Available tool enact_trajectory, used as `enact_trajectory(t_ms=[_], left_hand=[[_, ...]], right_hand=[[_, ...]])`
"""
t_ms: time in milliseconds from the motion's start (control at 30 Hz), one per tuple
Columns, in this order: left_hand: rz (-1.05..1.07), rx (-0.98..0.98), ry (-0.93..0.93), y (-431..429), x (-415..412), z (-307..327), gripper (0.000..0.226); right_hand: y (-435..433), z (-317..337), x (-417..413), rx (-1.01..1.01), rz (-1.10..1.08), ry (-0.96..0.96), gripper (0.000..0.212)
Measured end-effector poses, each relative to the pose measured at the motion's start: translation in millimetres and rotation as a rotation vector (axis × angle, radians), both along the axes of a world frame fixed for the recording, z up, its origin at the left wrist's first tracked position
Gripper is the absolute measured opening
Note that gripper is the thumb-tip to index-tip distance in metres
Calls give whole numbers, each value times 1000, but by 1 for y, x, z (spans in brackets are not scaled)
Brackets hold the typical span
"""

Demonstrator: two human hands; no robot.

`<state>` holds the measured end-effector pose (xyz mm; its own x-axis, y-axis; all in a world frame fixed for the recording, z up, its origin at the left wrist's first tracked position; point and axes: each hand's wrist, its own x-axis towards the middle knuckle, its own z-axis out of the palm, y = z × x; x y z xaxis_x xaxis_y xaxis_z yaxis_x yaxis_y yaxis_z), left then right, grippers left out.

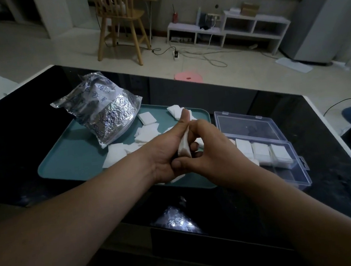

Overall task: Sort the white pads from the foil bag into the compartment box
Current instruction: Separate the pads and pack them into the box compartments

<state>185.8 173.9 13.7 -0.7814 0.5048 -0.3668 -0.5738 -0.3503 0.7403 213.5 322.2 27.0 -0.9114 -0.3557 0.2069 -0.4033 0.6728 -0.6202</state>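
both hands, left hand (167, 147) and right hand (212, 150), pinch one soft white pad (184, 146), apparently folded, above the teal tray (67, 161); crinkled foil bag (105, 110) behind.

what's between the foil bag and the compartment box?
Head view: loose white pads on the teal tray, between foil bag and compartment box.

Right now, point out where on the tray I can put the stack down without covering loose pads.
The teal tray is bare in its near-left part, between the foil bag and the tray's near rim. The middle and far right are crowded with loose white pads. The compartment box on the right has pads in its far row; its near row looks empty.
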Motion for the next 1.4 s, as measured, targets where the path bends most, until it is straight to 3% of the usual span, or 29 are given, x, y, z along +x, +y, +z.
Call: enact_trajectory(t_ms=[133,267,367,633,733,867,1067,1167,1300,1400], left_hand=[[45,69,-77,2,-2,3,68],[91,56,-115,4,-3,7,48],[151,55,-82,7,-4,6,61],[244,53,-64,9,-3,2,43],[322,-45,58,14,-4,0,31],[357,-235,207,28,-4,0,21],[333,-373,364,63,2,12,25],[281,-419,461,78,1,16,33],[280,-757,694,89,-5,14,45],[165,-908,904,95,-2,5,37]], right_hand=[[3,-6,-1,46,-50,71,30],[8,-7,-1,22,-141,23,25],[6,-3,-2,-70,-219,50,16],[2,7,-4,-156,-273,-100,25],[0,5,-3,-102,-288,-116,26],[5,4,-6,-62,-345,-117,10],[19,6,-4,-66,-374,-103,33],[43,17,-6,-180,-413,-146,21],[98,36,-6,-369,-601,-151,7],[135,32,4,-376,-692,-209,13]])
